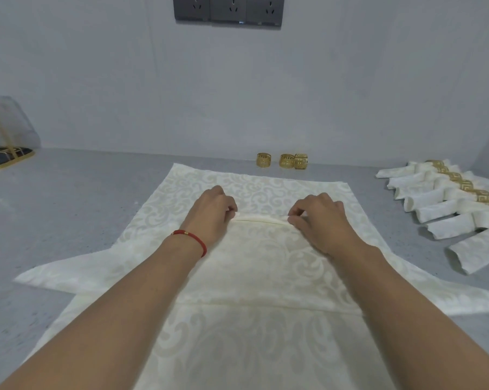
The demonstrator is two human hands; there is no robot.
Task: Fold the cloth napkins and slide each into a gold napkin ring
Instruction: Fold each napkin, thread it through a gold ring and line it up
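Head view shows the left hand (pixel 212 212) and right hand (pixel 319 218) each pinching an end of a raised hem on the top napkin (pixel 254 266), spread mid-table over others; to fold well, I judge both hands should carry that edge together, level, then press the crease flat. Three gold rings (pixel 287 161) stand at the grey table's (pixel 77 204) far edge beneath wall sockets (pixel 228 8); finished napkins (pixel 446 198) lie along its right edge.

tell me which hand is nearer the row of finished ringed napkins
Right. The right hand pinches the napkin edge closer to the finished napkins at far right; the left hand pinches farther left.
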